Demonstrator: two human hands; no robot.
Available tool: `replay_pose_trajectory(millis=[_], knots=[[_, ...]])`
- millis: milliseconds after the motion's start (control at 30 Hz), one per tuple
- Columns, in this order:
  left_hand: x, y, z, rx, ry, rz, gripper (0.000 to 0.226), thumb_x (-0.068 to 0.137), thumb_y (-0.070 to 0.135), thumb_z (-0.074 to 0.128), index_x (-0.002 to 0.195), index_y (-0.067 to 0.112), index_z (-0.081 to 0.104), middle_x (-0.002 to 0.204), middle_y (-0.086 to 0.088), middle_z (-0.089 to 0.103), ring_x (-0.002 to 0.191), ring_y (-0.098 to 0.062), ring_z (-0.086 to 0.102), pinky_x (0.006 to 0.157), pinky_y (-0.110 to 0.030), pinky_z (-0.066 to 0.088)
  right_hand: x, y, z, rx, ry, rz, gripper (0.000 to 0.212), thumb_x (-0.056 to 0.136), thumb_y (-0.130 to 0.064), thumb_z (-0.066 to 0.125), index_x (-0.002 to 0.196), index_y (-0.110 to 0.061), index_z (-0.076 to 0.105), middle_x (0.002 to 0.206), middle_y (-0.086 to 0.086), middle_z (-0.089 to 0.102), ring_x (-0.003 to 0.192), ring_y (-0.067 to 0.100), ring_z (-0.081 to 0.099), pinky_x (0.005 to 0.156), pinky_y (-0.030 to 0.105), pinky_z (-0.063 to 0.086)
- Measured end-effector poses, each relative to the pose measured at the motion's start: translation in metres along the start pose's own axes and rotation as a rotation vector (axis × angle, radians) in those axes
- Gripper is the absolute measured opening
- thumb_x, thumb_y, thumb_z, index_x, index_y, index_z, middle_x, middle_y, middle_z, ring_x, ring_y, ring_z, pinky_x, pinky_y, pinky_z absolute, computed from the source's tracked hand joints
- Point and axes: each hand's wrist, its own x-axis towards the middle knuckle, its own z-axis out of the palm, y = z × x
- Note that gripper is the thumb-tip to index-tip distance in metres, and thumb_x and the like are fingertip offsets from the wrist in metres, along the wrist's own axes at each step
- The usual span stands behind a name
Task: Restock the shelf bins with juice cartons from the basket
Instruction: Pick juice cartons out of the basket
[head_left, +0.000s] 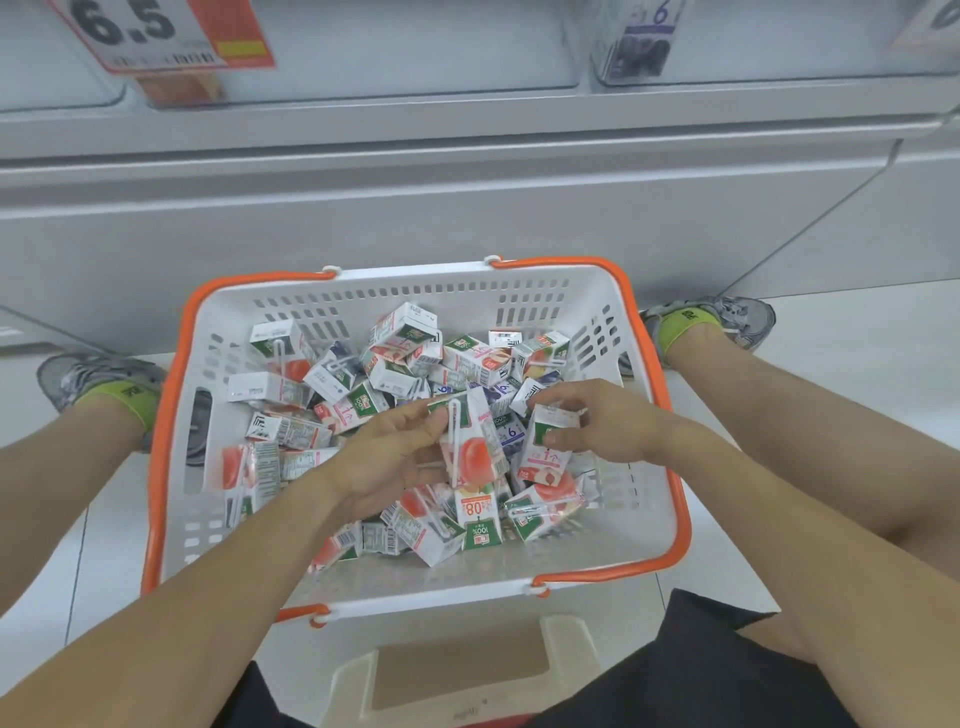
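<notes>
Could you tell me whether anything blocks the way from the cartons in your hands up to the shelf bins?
Nothing visible does. The left hand and right hand each hold a peach carton above the basket, with open space up to the bins.

Price tag (161, 36) at eleven o'clock runs off the top edge, small print a blur. The purple carton (641, 44) at one o'clock is cropped too. Left hand (387, 462) hides cartons underneath; basket (415, 587) labels too small.
</notes>
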Motion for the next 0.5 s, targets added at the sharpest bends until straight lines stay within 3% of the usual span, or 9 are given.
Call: replay_pose_trajectory(millis=[100,200,333,400,500], knots=[[0.0,-0.003,0.01,-0.054,-0.012,-0.03,0.038,0.095,0.038,0.049,0.119,0.013,0.064,0.107,-0.013,0.069,0.095,-0.028,0.066,0.087,-0.046,0.053,-0.004,-0.004,-0.002,0.053,0.032,-0.004,0.054,0.084,-0.03,0.079,0.132,-0.034,0.055,0.128,-0.001,0.056,0.112,0.02,0.06,0.086,0.029,0.053],[-0.001,-0.001,0.02,-0.153,-0.011,-0.081,0.054,0.098,0.053,0.042,0.117,0.007,0.061,0.107,-0.018,0.068,0.091,-0.032,0.066,0.091,-0.05,0.048,-0.008,-0.013,-0.009,0.204,0.076,-0.015,0.046,0.079,-0.023,0.083,0.119,-0.018,0.06,0.115,-0.004,0.06,0.104,0.02,0.064,0.081,0.024,0.054],[-0.003,0.002,0.024,-0.122,-0.002,-0.087,0.034,0.087,0.032,0.066,0.105,0.004,0.068,0.106,-0.021,0.067,0.088,-0.031,0.066,0.088,-0.047,0.054,-0.02,-0.028,-0.023,0.301,0.079,-0.076,0.036,0.075,-0.017,0.085,0.107,-0.013,0.069,0.112,0.01,0.067,0.103,0.029,0.067,0.078,0.022,0.058],[-0.004,0.004,0.025,-0.149,0.003,-0.09,0.036,0.086,0.03,0.067,0.111,0.003,0.067,0.109,-0.021,0.068,0.095,-0.032,0.066,0.088,-0.046,0.056,-0.027,-0.034,-0.029,0.357,0.047,-0.095,0.032,0.076,-0.01,0.083,0.106,-0.012,0.07,0.116,0.012,0.063,0.098,0.031,0.07,0.071,0.021,0.057],[-0.006,0.009,0.026,-0.123,-0.013,-0.073,0.042,0.088,0.036,0.063,0.121,0.011,0.067,0.124,-0.015,0.068,0.114,-0.03,0.064,0.101,-0.052,0.049,-0.035,-0.04,-0.036,0.462,-0.024,-0.114,0.03,0.081,-0.004,0.077,0.111,-0.007,0.07,0.121,0.018,0.059,0.092,0.028,0.073,0.073,0.026,0.059]])
